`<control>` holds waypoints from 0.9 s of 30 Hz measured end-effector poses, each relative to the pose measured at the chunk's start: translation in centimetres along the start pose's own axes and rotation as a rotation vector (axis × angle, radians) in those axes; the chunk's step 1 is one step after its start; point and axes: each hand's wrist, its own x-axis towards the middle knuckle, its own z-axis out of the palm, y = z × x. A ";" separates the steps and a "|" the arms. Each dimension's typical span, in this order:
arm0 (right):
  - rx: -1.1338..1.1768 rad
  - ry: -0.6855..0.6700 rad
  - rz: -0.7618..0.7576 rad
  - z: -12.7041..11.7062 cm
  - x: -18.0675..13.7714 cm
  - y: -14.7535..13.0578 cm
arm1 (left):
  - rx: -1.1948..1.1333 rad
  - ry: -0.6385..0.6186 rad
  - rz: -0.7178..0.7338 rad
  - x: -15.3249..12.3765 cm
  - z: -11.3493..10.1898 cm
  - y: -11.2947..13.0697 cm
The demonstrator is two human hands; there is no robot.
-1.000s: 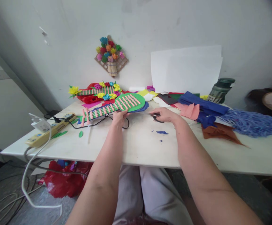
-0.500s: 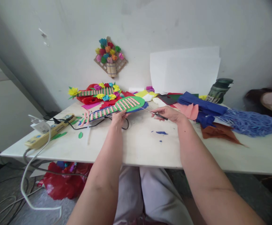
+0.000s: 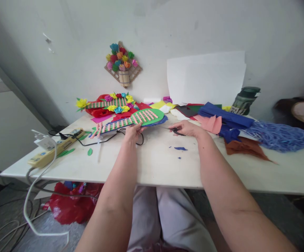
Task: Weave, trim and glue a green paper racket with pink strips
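My left hand (image 3: 134, 132) is closed on the near edge of a guitar-shaped paper craft (image 3: 146, 117). Its green face carries a lattice of pink and pale strips, and blue paper (image 3: 163, 119) sticks out around its rounded end. In my right hand (image 3: 184, 128) is a pair of scissors (image 3: 177, 131) with dark handles, its thin blades pointing left toward the blue edge. Whether the blades touch the paper I cannot tell. Blue paper scraps (image 3: 180, 148) lie on the table below my right hand.
Behind the craft lies a similar one trimmed with paper flowers (image 3: 118, 109). A yellow power strip (image 3: 56, 148) with cables stands at the left. To the right are blue folded paper (image 3: 225, 116), blue yarn (image 3: 280, 136), brown paper (image 3: 246, 150) and a dark green bottle (image 3: 245, 100).
My right hand has turned the scissors, so the blades now sit lower, below the craft's rounded end instead of across its face. The craft has tilted and shifted slightly right.
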 end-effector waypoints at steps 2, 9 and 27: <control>0.002 0.013 -0.002 0.0 -0.1 -0.1 | 0.013 -0.006 -0.002 -0.1 0.1 0.1; 0.006 0.050 -0.014 0.1 0.1 0.2 | 0.028 -0.002 -0.026 -0.3 0.2 0.2; -0.372 0.194 -0.161 -0.2 0.0 -0.2 | 0.043 -0.019 -0.010 0.0 0.0 -0.1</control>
